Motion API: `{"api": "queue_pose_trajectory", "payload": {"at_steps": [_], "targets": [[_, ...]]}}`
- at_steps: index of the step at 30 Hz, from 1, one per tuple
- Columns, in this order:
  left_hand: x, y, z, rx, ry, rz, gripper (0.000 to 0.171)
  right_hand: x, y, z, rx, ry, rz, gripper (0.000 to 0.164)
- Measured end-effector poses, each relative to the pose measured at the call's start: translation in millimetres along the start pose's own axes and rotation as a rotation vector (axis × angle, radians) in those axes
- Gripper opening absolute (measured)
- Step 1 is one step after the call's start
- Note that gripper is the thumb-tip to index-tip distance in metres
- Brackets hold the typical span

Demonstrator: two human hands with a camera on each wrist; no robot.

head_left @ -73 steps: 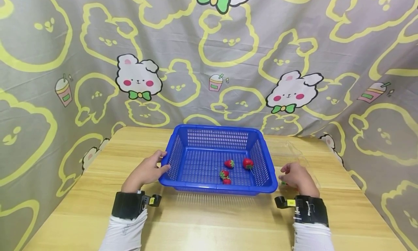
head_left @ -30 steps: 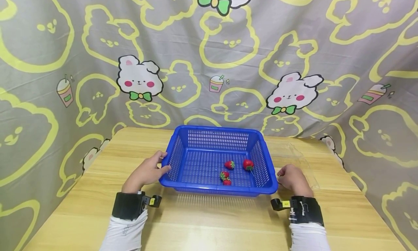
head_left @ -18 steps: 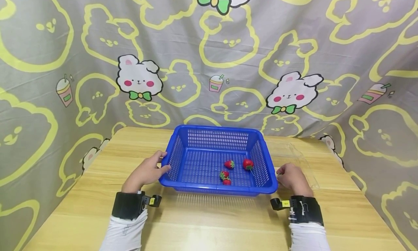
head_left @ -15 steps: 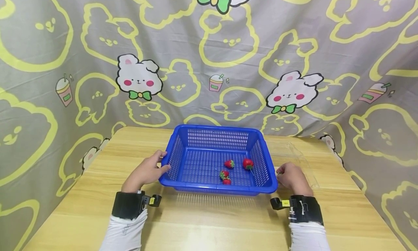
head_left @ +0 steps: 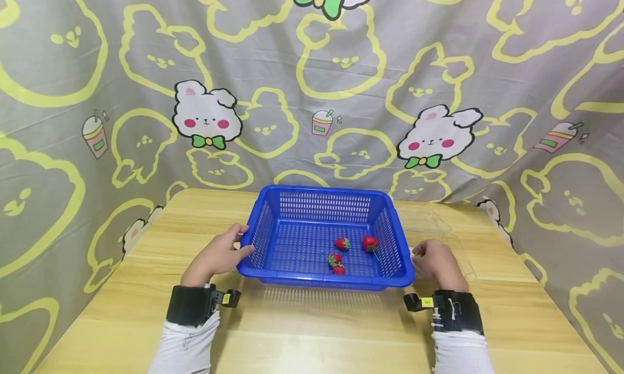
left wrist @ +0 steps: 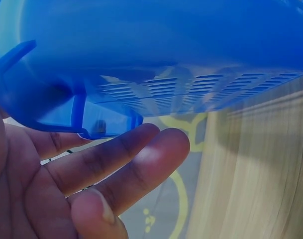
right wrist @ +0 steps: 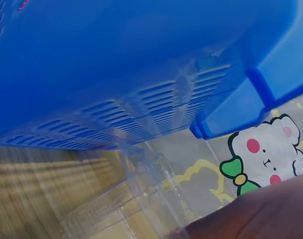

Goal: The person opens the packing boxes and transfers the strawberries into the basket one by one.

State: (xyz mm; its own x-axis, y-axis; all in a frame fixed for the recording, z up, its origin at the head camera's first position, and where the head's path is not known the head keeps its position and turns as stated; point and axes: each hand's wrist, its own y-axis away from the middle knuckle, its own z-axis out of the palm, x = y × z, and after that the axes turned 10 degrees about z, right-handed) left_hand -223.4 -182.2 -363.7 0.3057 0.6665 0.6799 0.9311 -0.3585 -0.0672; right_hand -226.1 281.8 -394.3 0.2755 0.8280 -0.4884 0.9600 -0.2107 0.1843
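A blue plastic basket [head_left: 317, 280] with slotted walls stands mid-table, holding several red strawberries [head_left: 342, 243] with green leaves. My left hand [head_left: 221, 255] holds its left rim, thumb over the edge; the left wrist view shows the fingers [left wrist: 141, 174] extended below the rim. To the right of the basket, my right hand [head_left: 436, 263] has its fingers bent in over a clear plastic box [head_left: 450, 238]. In the right wrist view, this hand [right wrist: 251, 214] lies at the lower right beside the clear box. Its fingertips are hidden, so I cannot tell what they hold.
A light wooden table [head_left: 312, 330] carries the basket and the clear box. Behind and on both sides hangs a grey curtain [head_left: 273, 54] printed with yellow outlines and white rabbits. Each wrist wears a black camera band [head_left: 192, 305].
Since 2.4 s ago, the right hand has shifted slightly left towards the basket and its fingers have drawn together. The green and red bits seen under it are now hidden. The left hand has stayed put.
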Motion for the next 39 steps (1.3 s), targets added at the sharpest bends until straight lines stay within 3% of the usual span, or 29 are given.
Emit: {"api": "queue_pose_trajectory", "payload": {"at_steps": [15,22,39], "targets": [[-1.9,4.6,-0.4,0.001,-0.005,-0.030,0.048,-2.6,-0.3,2.8,0.037,-0.003,-0.040,0.022],[-2.9,0.3,0.2,0.009,-0.002,0.010,0.047,-0.9,-0.7,-3.1,0.052,-0.012,-0.041,0.023],[0.0,-0.7,0.8,0.009,-0.002,-0.009,0.046,-2.4,3.9,-5.6,0.090,-0.034,-0.044,0.023]]}}
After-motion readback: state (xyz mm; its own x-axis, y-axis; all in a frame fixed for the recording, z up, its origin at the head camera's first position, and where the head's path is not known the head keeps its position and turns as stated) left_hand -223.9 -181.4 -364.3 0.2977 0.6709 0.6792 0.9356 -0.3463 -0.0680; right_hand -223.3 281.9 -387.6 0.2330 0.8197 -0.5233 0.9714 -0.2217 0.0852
